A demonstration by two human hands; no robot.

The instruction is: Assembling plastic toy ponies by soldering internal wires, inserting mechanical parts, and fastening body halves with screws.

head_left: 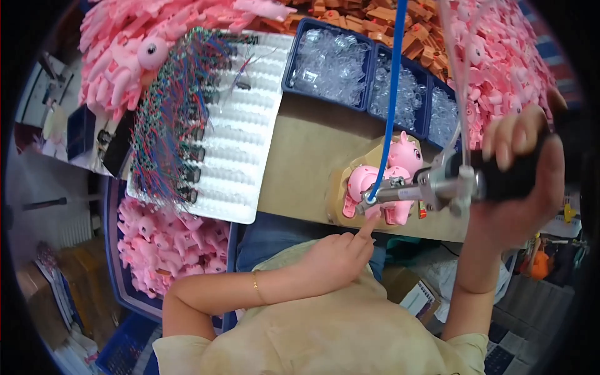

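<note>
A pink pony toy (405, 159) rests in a tan holding block (339, 203) in front of me. My right hand (528, 162) is wrapped around the black body of an electric screwdriver (447, 182). Its silver head, with a blue tube (394, 87) running into it, lies over the pony and hides part of its body. My left hand (340, 261) reaches in from below, holding nothing. Its index finger is stretched out to the pony's lower edge beside the screwdriver tip, while the other fingers are bent. Whether the tip touches a screw is hidden.
Left of the block, a white ribbed tray (240, 169) carries many wired circuit parts (169, 125). Blue bins (328, 62) of clear plastic pieces stand behind. Pink toy parts (506, 69) and orange parts (381, 19) are heaped at the back. A blue crate (115, 250) holds pink bodies.
</note>
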